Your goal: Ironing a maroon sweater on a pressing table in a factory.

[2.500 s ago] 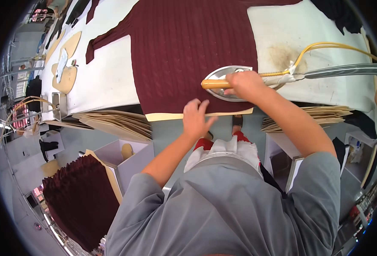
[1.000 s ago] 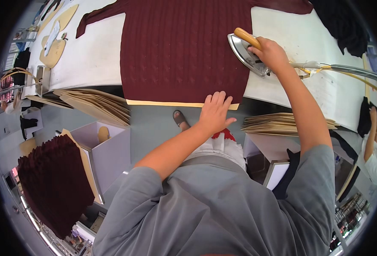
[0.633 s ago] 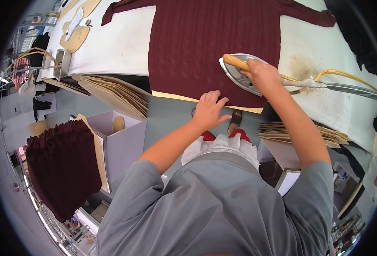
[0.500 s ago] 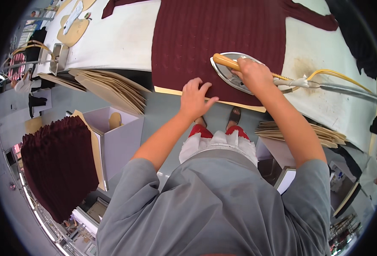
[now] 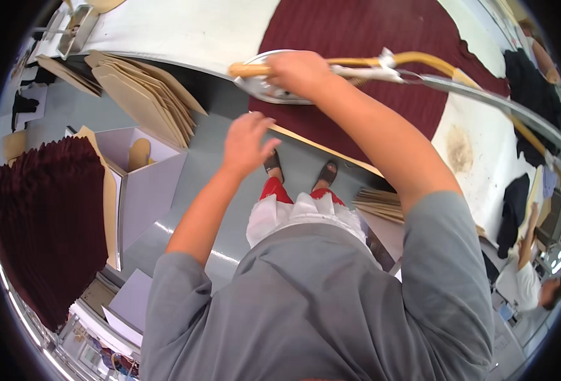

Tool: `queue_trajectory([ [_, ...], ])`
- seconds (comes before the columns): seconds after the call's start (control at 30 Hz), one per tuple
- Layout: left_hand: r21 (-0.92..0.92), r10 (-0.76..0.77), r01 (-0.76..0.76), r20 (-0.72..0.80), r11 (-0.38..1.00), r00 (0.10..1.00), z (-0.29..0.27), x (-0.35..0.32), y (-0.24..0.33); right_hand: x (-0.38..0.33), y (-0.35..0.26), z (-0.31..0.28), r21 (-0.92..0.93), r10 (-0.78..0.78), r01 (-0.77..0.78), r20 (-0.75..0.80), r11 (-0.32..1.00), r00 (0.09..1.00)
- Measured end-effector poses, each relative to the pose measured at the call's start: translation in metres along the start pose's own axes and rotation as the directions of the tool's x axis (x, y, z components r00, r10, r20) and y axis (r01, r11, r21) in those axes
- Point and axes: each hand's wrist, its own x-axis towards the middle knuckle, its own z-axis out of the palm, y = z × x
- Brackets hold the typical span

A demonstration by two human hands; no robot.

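A maroon ribbed knit sweater (image 5: 350,32) lies flat on the white-covered table (image 5: 185,32), its near edge along the table's front. The pale edge of a board (image 5: 328,146) shows under its hem. My right hand (image 5: 301,71) is closed around the wooden handle of a steam iron (image 5: 258,92), which is over the sweater's near left corner and partly past its side. My left hand (image 5: 245,141), slightly blurred, hovers just in front of that corner with fingers apart and nothing in it.
A yellow hose (image 5: 420,57) and a grey cable arm (image 5: 477,92) run right from the iron. Flat tan boards (image 5: 144,95) lean below the table at left. A stack of maroon knits (image 5: 52,222) stands beside a pale bin (image 5: 150,197). Another person (image 5: 521,279) is at far right.
The iron in my right hand has moved left across the sweater to its left corner. My left hand has come off the hem, toward the left. The whole view has turned.
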Motion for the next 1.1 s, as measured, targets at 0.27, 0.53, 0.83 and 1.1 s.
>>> queue_trajectory([
  [0.27, 0.037, -0.705, 0.705, 0.02, 0.709, 0.708, 0.013, -0.241, -0.038, -0.112, 0.025, 0.003, -0.181, -0.613, 0.626, 0.127, 0.759, 0.78],
  [0.53, 0.198, -0.936, 0.914, 0.072, 0.353, 0.345, 0.035, -0.373, 0.018, -0.356, 0.131, -0.024, -0.254, -0.158, 0.166, 0.053, 0.953, 0.986],
  [0.83, -0.071, 0.313, -0.305, 0.244, 0.95, 0.918, 0.097, 0.038, 0.243, -0.425, 0.199, -0.03, 0.065, 0.633, -0.639, -0.244, 0.767, 0.735],
  [1.1, -0.264, 0.205, -0.152, 0.187, 0.953, 0.961, 0.061, 0.029, 0.185, -0.399, 0.152, -0.01, 0.242, 0.802, -0.774, -0.309, 0.586, 0.511],
])
